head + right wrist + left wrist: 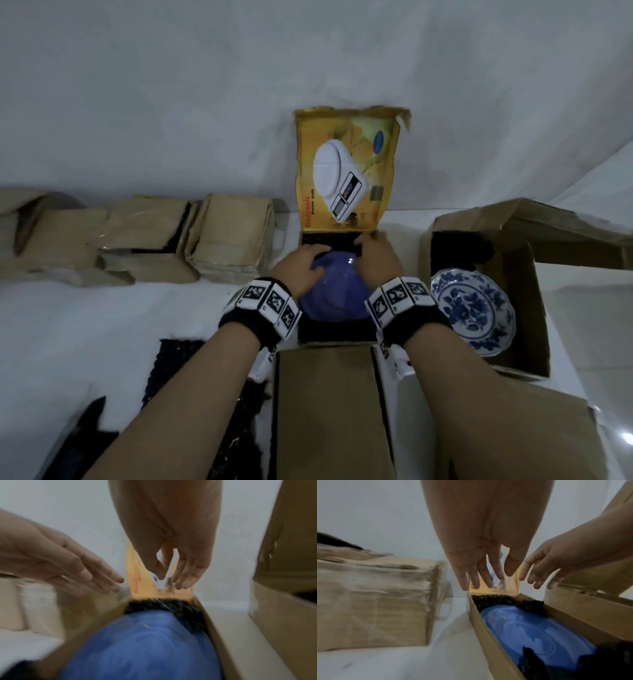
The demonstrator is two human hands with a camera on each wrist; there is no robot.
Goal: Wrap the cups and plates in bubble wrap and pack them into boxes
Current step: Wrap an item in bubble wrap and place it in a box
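Note:
A plain blue plate (337,298) lies in the kitchen-scale box on black bubble wrap (329,241); its yellow lid (346,171) stands upright behind. My left hand (301,263) hovers over the plate's far left edge with fingers straight and holds nothing. My right hand (375,255) hangs over the far right corner with loose fingers, also holding nothing. In the left wrist view the left hand (479,547) and right hand (556,561) sit above the plate (530,631). The blurred right wrist view shows the right hand (192,563), left hand (68,563) and plate (145,649).
An open cardboard box (534,308) at the right holds a blue-and-white patterned plate (472,308). Taped cardboard parcels (233,236) line the back left. A black bubble wrap sheet (171,363) lies at the front left. A brown flap (329,404) lies between my forearms.

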